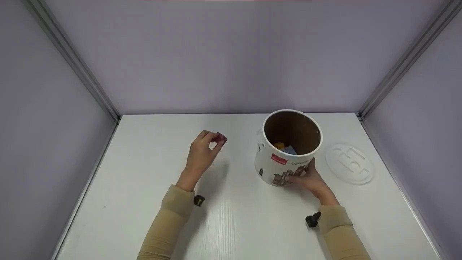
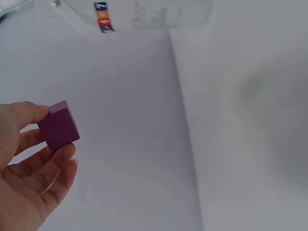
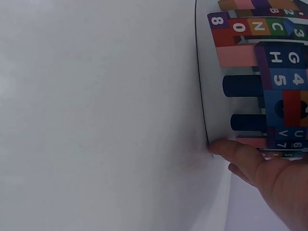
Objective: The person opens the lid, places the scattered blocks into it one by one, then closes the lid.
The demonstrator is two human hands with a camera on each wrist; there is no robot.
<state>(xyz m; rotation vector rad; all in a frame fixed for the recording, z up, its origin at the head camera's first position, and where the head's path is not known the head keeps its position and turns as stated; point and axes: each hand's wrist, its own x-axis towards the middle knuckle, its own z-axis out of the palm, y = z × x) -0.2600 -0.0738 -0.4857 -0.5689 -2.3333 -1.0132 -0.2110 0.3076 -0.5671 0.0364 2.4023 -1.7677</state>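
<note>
My left hand (image 1: 200,153) pinches a small purple block (image 2: 59,126) between thumb and fingertips, held up over the table to the left of a white bucket (image 1: 264,164). The other fingers of that hand curl loosely below the block. My right hand (image 1: 313,182) grips the bucket low on its right side, thumb across the printed front. Inside the bucket lie a yellow block (image 1: 278,145) and a light blue block (image 1: 288,150). Printed letter and number blocks decorate the bucket's side in the right wrist view, where the thumb rests near its bottom edge.
A round translucent lid (image 1: 349,164) with raised shapes lies on the white table (image 1: 144,173), right of the bucket. Grey-white panels (image 1: 187,57) enclose the table at the back and both sides.
</note>
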